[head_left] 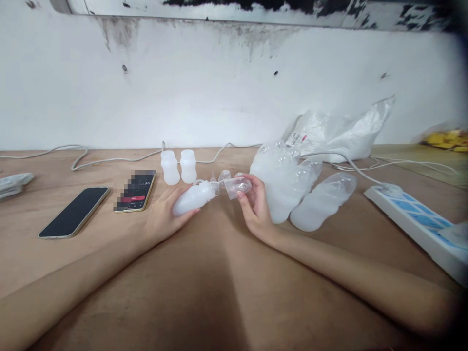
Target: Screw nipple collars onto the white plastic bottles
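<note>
My left hand (pixel 170 209) is wrapped round a milky white plastic bottle (pixel 195 199), tilted with its mouth toward the right. At that end sits a small clear fitting (pixel 215 187). Between thumb and fingers, my right hand (pixel 258 207) pinches a clear plastic cap (pixel 234 187), close to the bottle's mouth. Other small clear parts (pixel 224 175) lie just behind the two hands; their exact shape is hard to make out. Behind my left hand, two white bottles without caps (pixel 170 168) (pixel 188 167) stand upright. Several bottles with clear tops (pixel 280 187) lie right of my right hand.
A black phone (pixel 75 213) and a second phone with a lit screen (pixel 137 191) lie at left. A white power strip (pixel 420 224) is at right, its cable running back. A crumpled plastic bag (pixel 336 134) leans on the wall. A thin white cable (pixel 120 159) crosses the table's rear.
</note>
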{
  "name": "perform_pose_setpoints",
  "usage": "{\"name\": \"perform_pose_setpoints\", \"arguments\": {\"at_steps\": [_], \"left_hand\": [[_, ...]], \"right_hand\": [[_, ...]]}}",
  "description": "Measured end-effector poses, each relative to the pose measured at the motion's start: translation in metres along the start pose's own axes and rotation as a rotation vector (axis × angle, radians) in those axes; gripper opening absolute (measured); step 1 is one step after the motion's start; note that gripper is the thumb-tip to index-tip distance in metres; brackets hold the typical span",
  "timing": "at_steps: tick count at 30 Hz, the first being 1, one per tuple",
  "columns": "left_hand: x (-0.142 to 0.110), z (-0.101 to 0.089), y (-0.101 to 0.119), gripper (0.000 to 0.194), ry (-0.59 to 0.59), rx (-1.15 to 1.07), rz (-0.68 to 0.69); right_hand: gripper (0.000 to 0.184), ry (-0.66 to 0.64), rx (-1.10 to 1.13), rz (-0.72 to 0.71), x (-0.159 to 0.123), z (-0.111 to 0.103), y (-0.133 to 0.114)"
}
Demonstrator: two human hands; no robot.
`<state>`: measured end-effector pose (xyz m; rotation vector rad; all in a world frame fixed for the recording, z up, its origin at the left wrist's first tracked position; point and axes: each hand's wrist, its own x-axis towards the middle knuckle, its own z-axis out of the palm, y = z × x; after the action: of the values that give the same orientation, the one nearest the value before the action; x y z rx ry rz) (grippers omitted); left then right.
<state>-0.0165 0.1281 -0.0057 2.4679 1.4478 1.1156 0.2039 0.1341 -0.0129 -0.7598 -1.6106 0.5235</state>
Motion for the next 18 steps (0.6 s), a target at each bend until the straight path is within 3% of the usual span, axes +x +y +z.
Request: {"name": "perform_pose_setpoints", "arguments": {"at_steps": [7, 18], "left_hand": [[-0.0007, -0.0008, 0.0014, 0.048, -0.015, 0.023, 0.018], [-0.0017, -0.0005, 0.0025, 0.048, -0.050, 0.048, 0.079]], "right_hand": [[0.029, 0.017, 0.029, -0.008, 0.0004, -0.0002, 0.0020], [0.035, -0.194, 0.023, -0.063, -0.0039, -0.0021, 0.0009]]}}
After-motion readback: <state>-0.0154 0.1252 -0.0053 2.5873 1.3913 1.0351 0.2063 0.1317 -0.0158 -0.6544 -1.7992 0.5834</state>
